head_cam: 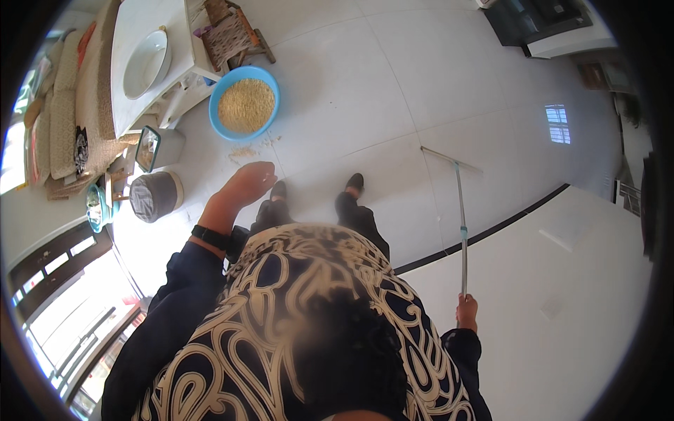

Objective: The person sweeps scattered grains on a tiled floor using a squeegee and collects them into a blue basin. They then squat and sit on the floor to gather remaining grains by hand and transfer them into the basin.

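My right hand (466, 310) is closed round the metal pole of a long-handled floor squeegee or flat mop (461, 221), whose narrow head lies on the tiled floor at the right. My left hand (247, 183) hangs over the floor at centre left, a black band on its wrist; its fingers are curled and whether they are shut cannot be made out. Beyond it stands a blue plastic basin (211, 108) filled with pale yellow grains or shavings. Crumbs of pale debris (244, 152) lie on the floor between the basin and my left hand.
A white table (124, 113) bearing an enamel basin (148, 66) stands at upper left, beside a folding stool (229, 39). Near it are a bin (167, 149), a round grey stool (155, 196) and a covered sofa (95, 105). A white wall with a dark skirting (489, 234) borders the right side.
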A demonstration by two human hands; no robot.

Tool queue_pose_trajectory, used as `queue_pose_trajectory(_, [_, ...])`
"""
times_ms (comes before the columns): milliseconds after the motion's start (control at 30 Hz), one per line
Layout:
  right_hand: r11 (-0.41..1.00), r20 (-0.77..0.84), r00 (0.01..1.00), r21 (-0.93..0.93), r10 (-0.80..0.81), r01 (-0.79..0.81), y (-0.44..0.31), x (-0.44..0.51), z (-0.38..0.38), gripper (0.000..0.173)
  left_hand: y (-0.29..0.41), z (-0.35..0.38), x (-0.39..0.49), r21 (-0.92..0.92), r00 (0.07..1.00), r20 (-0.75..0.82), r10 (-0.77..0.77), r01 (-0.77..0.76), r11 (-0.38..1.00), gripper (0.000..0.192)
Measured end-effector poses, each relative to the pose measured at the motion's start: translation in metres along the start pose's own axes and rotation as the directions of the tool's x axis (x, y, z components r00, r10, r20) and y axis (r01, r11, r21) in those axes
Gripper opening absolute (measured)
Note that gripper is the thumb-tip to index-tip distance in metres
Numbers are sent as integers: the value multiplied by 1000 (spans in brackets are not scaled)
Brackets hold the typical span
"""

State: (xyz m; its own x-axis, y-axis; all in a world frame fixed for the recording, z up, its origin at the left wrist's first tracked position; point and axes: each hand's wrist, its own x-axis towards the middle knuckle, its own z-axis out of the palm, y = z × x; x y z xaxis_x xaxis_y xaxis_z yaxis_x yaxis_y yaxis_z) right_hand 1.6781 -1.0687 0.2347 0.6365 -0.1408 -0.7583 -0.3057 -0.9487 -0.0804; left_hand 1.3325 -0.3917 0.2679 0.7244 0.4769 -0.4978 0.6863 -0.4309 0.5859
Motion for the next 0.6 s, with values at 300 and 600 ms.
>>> queue_pose_trajectory(300, [619,149,769,-508,-622,599,-146,86,-66,30,21,8,-8,-28,989,-71,-133,131,991,15])
queue_pose_trajectory(600, [235,379,563,-636,-735,735,-340,99,-16,28,23,15,-30,-105,950,-157,-271,257,961,13])
